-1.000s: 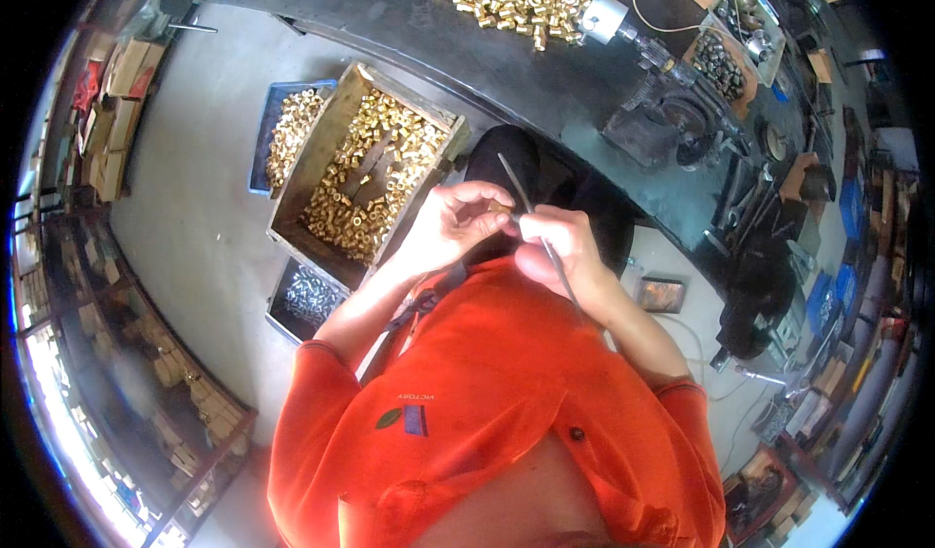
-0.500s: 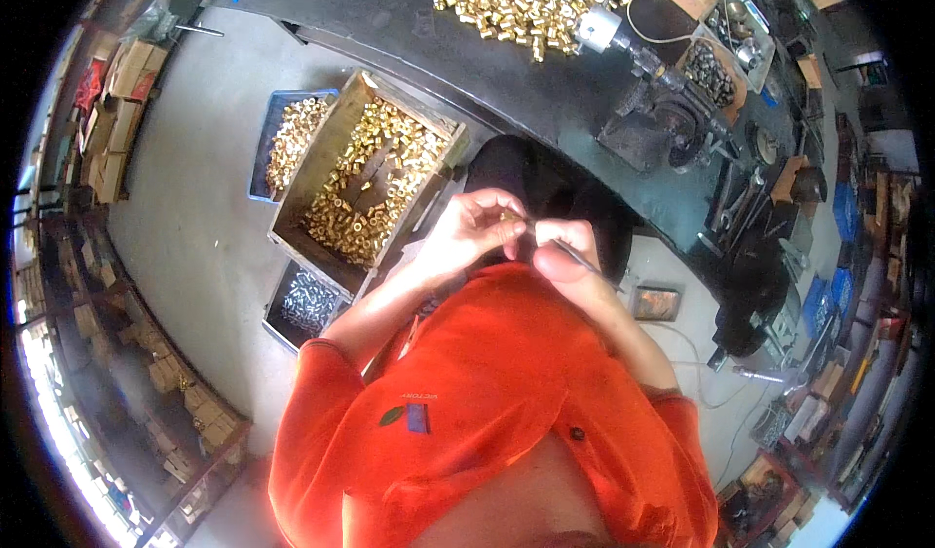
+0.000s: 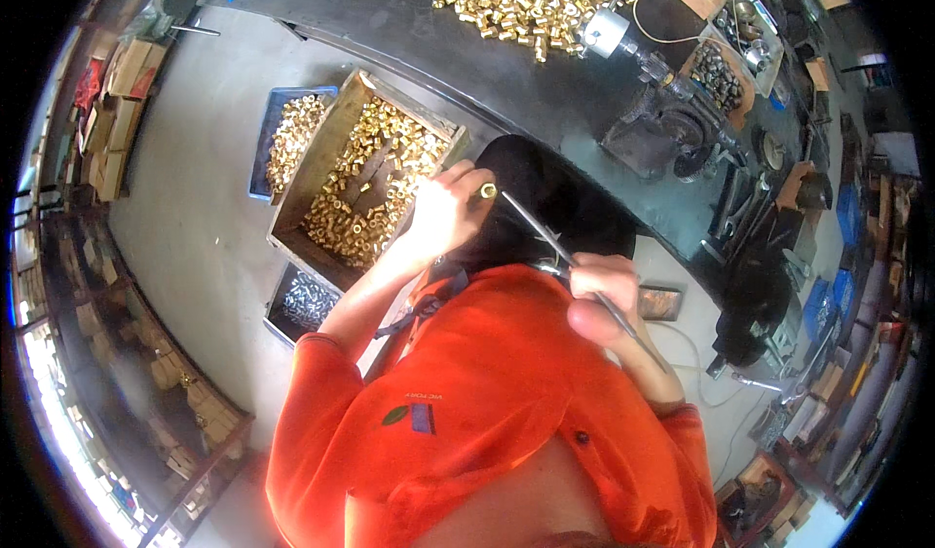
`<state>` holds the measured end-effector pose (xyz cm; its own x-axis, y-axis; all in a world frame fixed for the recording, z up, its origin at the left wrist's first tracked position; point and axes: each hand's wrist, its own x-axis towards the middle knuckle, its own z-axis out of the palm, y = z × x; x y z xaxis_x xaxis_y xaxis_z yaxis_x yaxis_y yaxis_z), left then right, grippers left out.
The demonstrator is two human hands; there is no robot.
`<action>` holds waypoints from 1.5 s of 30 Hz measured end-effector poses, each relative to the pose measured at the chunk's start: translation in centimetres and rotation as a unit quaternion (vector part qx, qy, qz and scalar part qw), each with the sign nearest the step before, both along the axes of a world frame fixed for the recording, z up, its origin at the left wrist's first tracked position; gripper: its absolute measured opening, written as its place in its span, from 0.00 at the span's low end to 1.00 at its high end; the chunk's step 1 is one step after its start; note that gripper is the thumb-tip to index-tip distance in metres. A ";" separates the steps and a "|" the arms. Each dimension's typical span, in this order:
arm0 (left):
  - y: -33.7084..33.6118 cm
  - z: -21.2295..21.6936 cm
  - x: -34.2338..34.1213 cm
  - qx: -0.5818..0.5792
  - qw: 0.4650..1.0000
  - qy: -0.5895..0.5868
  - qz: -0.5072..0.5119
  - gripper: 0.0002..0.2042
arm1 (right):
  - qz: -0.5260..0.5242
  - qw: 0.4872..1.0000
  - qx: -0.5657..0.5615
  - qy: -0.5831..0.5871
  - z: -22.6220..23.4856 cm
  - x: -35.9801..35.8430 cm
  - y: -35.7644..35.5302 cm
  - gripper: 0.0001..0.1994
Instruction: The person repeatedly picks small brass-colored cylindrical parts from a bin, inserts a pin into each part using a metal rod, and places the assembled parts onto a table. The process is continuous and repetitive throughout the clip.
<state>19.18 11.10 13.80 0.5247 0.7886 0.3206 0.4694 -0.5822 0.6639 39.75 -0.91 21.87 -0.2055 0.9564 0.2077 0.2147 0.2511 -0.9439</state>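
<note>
Over my lap, my left hand (image 3: 453,207) pinches a small brass fitting (image 3: 488,190), its open end turned outward. My right hand (image 3: 604,290) is closed around a long thin metal rod (image 3: 539,225), perhaps a slim file. The rod slants up and left, its tip close to the fitting but apart from it. Left of my left hand stands a wooden box (image 3: 292,219) with many brass fittings (image 3: 355,226) lying in it.
On the dark workbench (image 3: 390,27) lies a heap of brass fittings (image 3: 526,2) beside a machine with a chuck (image 3: 606,32). Blue bin (image 3: 261,158) and dark tray of silvery parts (image 3: 310,300) flank the wooden box. A small tray (image 3: 659,302) lies on the floor.
My hands have come apart: the left moved up and left with the brass fitting, the right moved down and right with the rod. The rod's tip now shows free of the fitting.
</note>
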 end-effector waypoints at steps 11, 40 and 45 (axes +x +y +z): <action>-0.4 1.5 0.3 0.050 0.997 0.017 -0.063 0.15 | 0.010 1.000 -0.022 -0.019 -1.1 -1.7 1.8 0.20; 12.1 -3.8 -10.6 -0.019 0.981 0.050 0.189 0.09 | -0.093 0.994 -0.045 0.033 -6.5 1.2 -1.0 0.33; 6.5 -13.3 -15.9 -0.171 0.927 0.260 0.208 0.07 | -0.075 0.995 -0.060 0.029 -5.4 -0.3 0.0 0.31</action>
<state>3.25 17.57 0.52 0.1664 0.9661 -0.1972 0.9143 -0.0763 0.3977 39.44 -0.88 16.51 -0.0490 0.9940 0.0977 0.1854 0.1052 -0.9770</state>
